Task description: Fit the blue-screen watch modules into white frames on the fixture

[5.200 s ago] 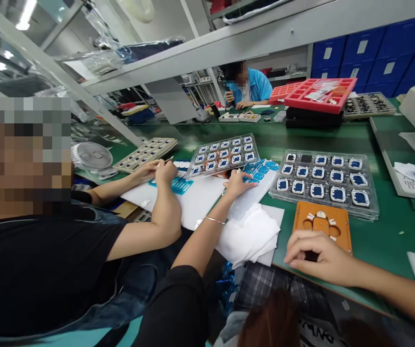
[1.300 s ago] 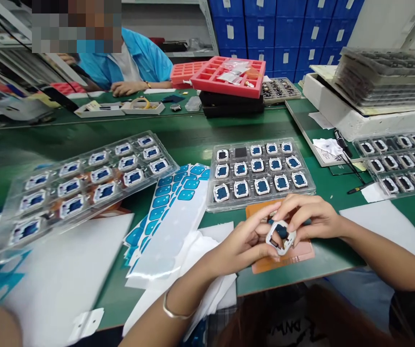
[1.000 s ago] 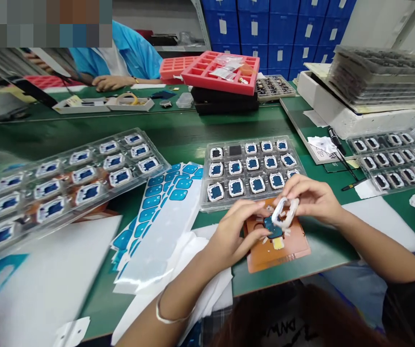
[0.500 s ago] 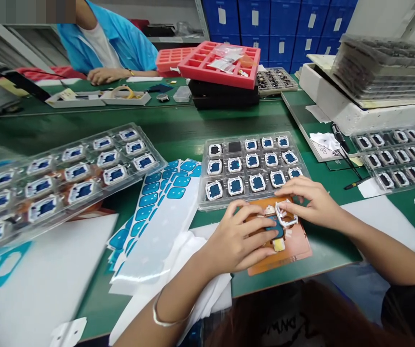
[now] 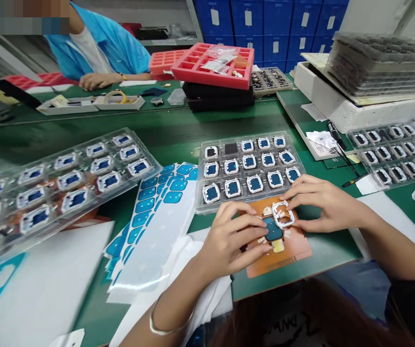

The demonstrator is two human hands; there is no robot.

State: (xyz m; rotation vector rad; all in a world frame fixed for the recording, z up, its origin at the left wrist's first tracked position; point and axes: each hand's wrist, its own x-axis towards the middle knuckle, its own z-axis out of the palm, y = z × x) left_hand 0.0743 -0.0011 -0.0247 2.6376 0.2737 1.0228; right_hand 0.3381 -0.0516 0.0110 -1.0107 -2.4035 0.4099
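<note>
On an orange sheet (image 5: 294, 253) lies a dark blue rounded-square piece (image 5: 274, 230). My left hand (image 5: 234, 236) reaches over the sheet from the left, fingers spread, with fingertips at the edge of the blue piece. A white rounded-square frame (image 5: 283, 215) is at the fingertips of my right hand (image 5: 323, 205), just above and right of the blue piece. Thumb and fingers pinch the frame's right side. A small yellow piece (image 5: 277, 246) lies below the blue one, and a small whitish part (image 5: 267, 210) sits above it.
Behind the sheet stands a clear tray (image 5: 202, 208) of white frames with blue pieces; a similar tray (image 5: 149, 173) is at left. Blue sticker sheets (image 5: 145, 241) and white cloth (image 5: 210, 299) lie beside my left arm. A co-worker's hand (image 5: 99, 81) rests across the bench.
The white frame now lies flatter, and my right hand has drawn slightly right, gripping its side. My left fingers have shifted left, uncovering more of the blue piece.
</note>
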